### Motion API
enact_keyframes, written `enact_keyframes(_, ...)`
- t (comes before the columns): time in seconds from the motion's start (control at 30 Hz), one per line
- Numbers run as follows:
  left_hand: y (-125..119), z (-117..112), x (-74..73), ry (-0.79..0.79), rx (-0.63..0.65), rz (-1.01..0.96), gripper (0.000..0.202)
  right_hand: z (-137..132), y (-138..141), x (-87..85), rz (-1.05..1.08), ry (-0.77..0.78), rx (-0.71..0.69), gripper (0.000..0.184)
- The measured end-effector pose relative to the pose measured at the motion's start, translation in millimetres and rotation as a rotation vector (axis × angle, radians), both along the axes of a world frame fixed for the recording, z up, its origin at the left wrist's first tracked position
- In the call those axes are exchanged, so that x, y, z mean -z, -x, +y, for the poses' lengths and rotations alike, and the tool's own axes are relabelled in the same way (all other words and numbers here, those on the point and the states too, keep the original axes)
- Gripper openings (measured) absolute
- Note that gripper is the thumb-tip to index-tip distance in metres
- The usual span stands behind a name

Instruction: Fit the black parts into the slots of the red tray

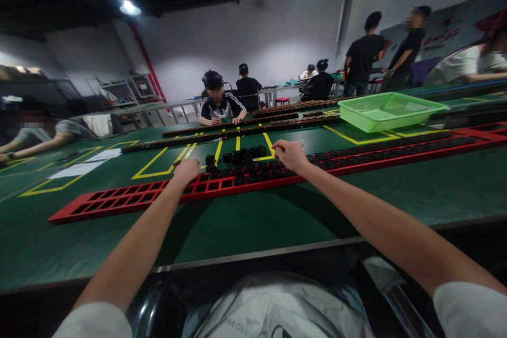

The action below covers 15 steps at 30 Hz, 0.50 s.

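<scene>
A long red frame (137, 190) with rows of rectangular slots lies across the green table in front of me. Its left slots are bare, while small black square parts (273, 171) fill those to the right. My left hand (187, 171) is closed above the bare slots, with a small dark bit showing at its fingertips that I cannot identify. Over the filled stretch, my right hand (291, 156) has its fingers curled together; whatever they hold, if anything, is hidden. Between the hands, a loose heap of black parts (243, 156) sits at the frame's far edge.
A green plastic basket (392, 113) stands beyond the frame on the right. Yellow tape lines (150, 175) mark the tabletop, and white papers (85, 163) lie at left. Further long dark strips (222, 136) stretch across the far side, where a co-worker (219, 103) sits.
</scene>
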<state>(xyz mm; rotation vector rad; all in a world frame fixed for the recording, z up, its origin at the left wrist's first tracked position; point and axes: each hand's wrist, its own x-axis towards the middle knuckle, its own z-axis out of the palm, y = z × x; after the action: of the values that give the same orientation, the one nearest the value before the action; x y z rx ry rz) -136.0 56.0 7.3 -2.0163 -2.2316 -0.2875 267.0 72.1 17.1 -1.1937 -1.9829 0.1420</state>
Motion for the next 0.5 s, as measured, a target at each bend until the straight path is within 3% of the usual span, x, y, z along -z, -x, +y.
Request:
enact_keyframes(0.27, -13, -3, -12.7, -0.114, -0.051, -0.064, 0.057, -1, -1, -1.5, 0.006, 0.004, -0.008, 0.030)
enact_keyframes(0.4, -7, -11, -5.8, -0.204, -0.188, -0.047, 0.059, -2, 1, -1.3, 0.000, 0.015, -0.032, 0.030)
enact_keyframes(0.5, 0, -6, 2.5, -0.134, -0.156, -0.064, 0.052, -2, 2, 0.0, -0.003, 0.017, -0.046, 0.031)
